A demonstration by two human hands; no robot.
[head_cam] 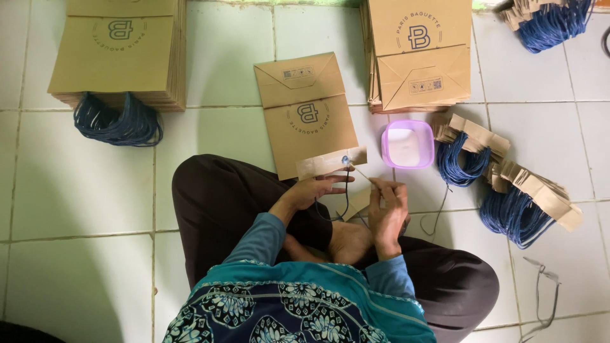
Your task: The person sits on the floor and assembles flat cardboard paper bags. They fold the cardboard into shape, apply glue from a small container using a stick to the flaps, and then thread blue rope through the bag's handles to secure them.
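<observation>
A matt brown kraft paper bag (309,111) is seen lying flat at the centre of the frame, its surface smooth and creased at the folds. The same dull brown paper is shown by the bag stack (121,51) at the upper left and the second stack (416,54) at the upper right. A paper strip (330,162) of the same matt stock is touched by the left hand (311,190), and a thin blue cord (346,190) of twisted fibre is held near the right hand (387,209). Glossy translucent lilac plastic is shown by the small tub (408,143). The floor tiles (76,190) appear glazed, pale and faintly shiny.
</observation>
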